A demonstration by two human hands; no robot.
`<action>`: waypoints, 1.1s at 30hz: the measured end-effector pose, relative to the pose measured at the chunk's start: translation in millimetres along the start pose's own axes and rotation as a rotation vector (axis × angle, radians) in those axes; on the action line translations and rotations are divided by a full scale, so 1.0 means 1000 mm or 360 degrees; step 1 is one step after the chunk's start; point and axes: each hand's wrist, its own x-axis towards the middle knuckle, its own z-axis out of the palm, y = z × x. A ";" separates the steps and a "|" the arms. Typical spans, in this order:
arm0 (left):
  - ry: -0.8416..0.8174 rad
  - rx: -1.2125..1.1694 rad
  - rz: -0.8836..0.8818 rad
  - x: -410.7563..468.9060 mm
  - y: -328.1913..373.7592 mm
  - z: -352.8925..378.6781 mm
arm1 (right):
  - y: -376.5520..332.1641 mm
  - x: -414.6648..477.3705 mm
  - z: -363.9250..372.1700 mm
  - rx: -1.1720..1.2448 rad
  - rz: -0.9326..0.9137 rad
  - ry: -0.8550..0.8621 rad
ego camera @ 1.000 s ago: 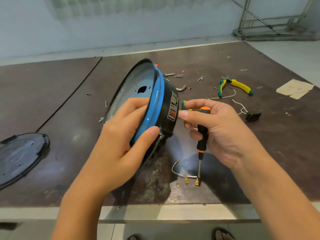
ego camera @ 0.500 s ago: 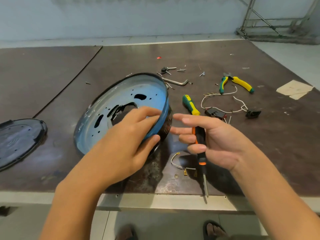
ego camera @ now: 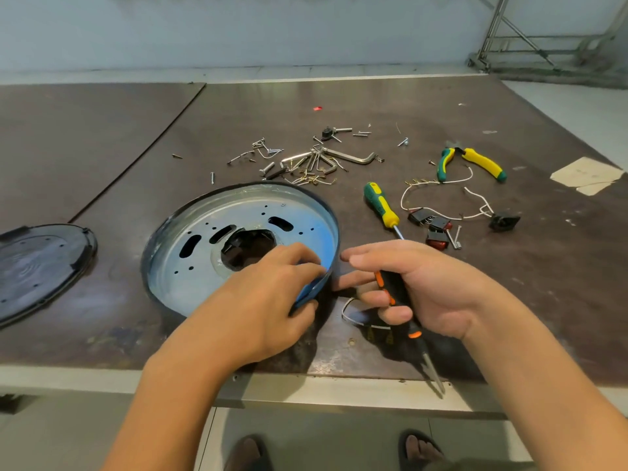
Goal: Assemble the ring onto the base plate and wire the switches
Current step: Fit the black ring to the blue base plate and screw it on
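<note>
A round metal base plate (ego camera: 190,266) with a blue and black ring (ego camera: 334,232) around its rim lies flat on the brown table. My left hand (ego camera: 268,300) grips the ring's near right edge, fingers inside and thumb outside. My right hand (ego camera: 418,287) holds a black and orange screwdriver (ego camera: 401,300) with its tip pointing toward me, just right of the ring. Black and red rocker switches (ego camera: 431,226) with white wires (ego camera: 438,212) lie behind my right hand. A short wire with brass terminals (ego camera: 353,317) lies under it.
A green and yellow screwdriver (ego camera: 380,205), green and yellow pliers (ego camera: 472,163), hex keys and loose screws (ego camera: 316,161) lie at the back. A black round cover (ego camera: 37,266) sits at the left. A black socket (ego camera: 504,222) and paper scraps (ego camera: 584,175) are at the right.
The plate and ring were held up on edge; my left hand has lowered them flat onto the table. My right hand has drawn back with the screwdriver.
</note>
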 end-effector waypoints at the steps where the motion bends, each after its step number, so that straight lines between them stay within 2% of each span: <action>1: -0.0006 -0.0011 -0.0018 0.000 0.000 0.001 | -0.002 -0.002 -0.002 -0.0163 -0.0044 0.0044; 2: -0.0004 -0.0019 -0.0026 0.000 0.000 0.002 | -0.004 -0.003 -0.004 -0.0424 -0.0083 0.0095; 6: -0.0005 -0.0041 -0.0041 0.002 -0.002 0.003 | -0.001 -0.007 0.002 -0.1999 -0.0122 0.0376; 8: -0.0012 -0.0066 -0.0044 0.003 -0.002 0.003 | 0.006 -0.005 0.008 -0.2218 -0.0057 0.0398; 13: -0.0020 -0.0096 -0.0051 0.005 -0.003 0.002 | 0.006 0.000 0.007 -0.2367 -0.0189 0.0352; 17: -0.0030 -0.0099 -0.0034 0.004 -0.004 0.002 | -0.005 0.005 -0.008 -0.2156 -0.0287 0.0419; 19: -0.0035 -0.0105 -0.0031 0.003 -0.005 0.001 | -0.016 0.013 -0.017 -0.1995 -0.0582 0.0667; 21: -0.0060 -0.0109 -0.0032 0.003 -0.005 0.001 | -0.026 0.021 -0.027 -0.1688 -0.0984 0.1125; 23: -0.0058 -0.0111 -0.0022 0.003 -0.006 0.002 | -0.037 0.027 -0.041 -0.1478 -0.1096 0.1422; 29: -0.0070 -0.0124 0.0027 0.001 -0.007 0.000 | -0.041 0.025 -0.099 -0.1709 -0.0597 0.1665; 33: -0.0081 -0.0124 0.0051 0.001 -0.007 -0.001 | -0.032 0.029 -0.118 -0.1842 -0.0308 0.1595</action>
